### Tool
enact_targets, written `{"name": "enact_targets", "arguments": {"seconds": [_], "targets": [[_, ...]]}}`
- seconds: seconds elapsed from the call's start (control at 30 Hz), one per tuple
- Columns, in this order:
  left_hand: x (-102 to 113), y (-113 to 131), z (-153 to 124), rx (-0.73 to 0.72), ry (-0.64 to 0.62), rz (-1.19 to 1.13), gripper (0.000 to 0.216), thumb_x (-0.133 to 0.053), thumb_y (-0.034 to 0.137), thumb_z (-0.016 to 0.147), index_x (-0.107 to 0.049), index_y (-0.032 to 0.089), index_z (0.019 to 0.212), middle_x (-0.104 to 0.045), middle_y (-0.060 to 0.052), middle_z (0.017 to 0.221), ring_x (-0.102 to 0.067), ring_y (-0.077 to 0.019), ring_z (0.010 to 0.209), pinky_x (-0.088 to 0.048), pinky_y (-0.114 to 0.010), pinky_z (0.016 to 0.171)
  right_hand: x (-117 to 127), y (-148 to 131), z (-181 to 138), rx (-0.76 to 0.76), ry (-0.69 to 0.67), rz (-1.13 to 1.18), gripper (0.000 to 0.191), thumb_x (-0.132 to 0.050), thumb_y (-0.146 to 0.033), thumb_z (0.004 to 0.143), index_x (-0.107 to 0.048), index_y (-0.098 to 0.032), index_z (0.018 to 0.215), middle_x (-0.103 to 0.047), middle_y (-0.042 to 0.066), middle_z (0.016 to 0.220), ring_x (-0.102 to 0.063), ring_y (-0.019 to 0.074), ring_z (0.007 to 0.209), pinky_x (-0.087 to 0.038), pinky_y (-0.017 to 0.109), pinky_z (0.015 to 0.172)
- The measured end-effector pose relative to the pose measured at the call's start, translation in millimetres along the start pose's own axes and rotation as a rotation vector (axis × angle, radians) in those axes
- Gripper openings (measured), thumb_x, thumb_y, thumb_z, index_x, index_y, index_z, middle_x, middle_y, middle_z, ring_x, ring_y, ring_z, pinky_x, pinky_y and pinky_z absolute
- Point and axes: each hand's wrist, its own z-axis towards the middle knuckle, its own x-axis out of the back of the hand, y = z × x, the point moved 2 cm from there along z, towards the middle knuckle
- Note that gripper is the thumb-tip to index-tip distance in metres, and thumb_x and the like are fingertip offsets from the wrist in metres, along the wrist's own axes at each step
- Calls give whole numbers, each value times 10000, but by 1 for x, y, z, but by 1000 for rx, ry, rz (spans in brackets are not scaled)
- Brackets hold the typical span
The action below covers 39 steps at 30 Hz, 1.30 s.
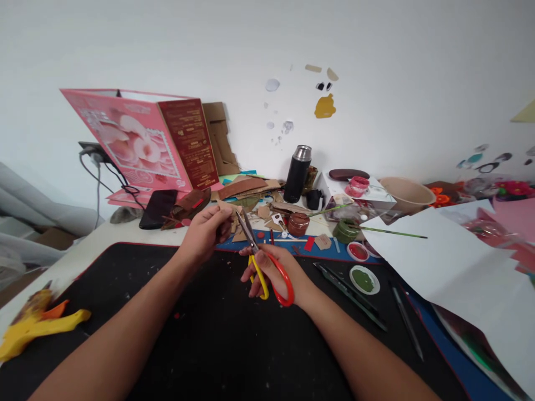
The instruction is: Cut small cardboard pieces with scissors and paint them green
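My right hand [279, 274] grips a pair of scissors [267, 266] with one yellow and one red handle loop; the blades point up and away and stand parted. My left hand [207, 229] pinches a small tan cardboard piece [228, 209] just left of the blades, at the blade tips. Both hands hover over the far part of a black mat [200, 328].
A yellow glue gun [35, 326] lies at the left edge. White paper sheets [451, 267] cover the right side. Beyond the mat: paint lids [364, 278], a brown jar [298, 224], a black flask [297, 174], a bowl [407, 195], cardboard scraps, a pink box [137, 139], a dark tool [349, 287].
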Motion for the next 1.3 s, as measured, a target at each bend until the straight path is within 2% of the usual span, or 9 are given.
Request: {"name": "enact_targets", "arguments": {"seconds": [0.23, 0.43, 0.6, 0.9, 1.3], "targets": [[0, -2, -3, 7, -80, 147, 384, -754, 490, 853, -574, 189, 699, -450, 64, 503, -386, -80, 417, -275, -212, 407, -2, 1, 0, 64, 77, -101, 744, -626, -882, 809, -650, -177, 1045, -668, 1, 725, -642, 129, 449, -450, 212, 421], [-4, 0, -8, 10, -204, 226, 461, -740, 560, 877, -542, 192, 679, -452, 61, 535, -381, -84, 463, -311, -221, 447, 0, 4, 1, 80, 92, -114, 705, -640, -847, 832, -644, -177, 1051, -656, -9, 699, -642, 128, 443, -472, 216, 444], [-6, 4, -10, -8, -258, 293, 502, -713, 582, 905, -523, 192, 651, -459, 55, 528, -383, -86, 468, -305, -228, 459, 0, 4, 1, 91, 102, -123, 643, -644, -804, 864, -638, -180, 1020, -644, -20, 674, -637, 127, 435, -460, 212, 440], [-8, 6, -11, -19, -283, 341, 520, -694, 584, 924, -530, 190, 625, -480, 44, 505, -401, -89, 457, -303, -236, 459, 4, 9, 3, 116, 114, -136, 603, -619, -762, 917, -654, -179, 1068, -630, -32, 651, -625, 131, 420, -457, 213, 414], [-7, -1, -11, 2, -292, 375, 512, -680, 599, 923, -537, 198, 638, -514, 36, 498, -446, -101, 447, -325, -241, 462, 5, 11, 3, 118, 137, -165, 549, -595, -748, 946, -600, -200, 974, -618, -43, 631, -615, 128, 417, -442, 207, 397]]}}
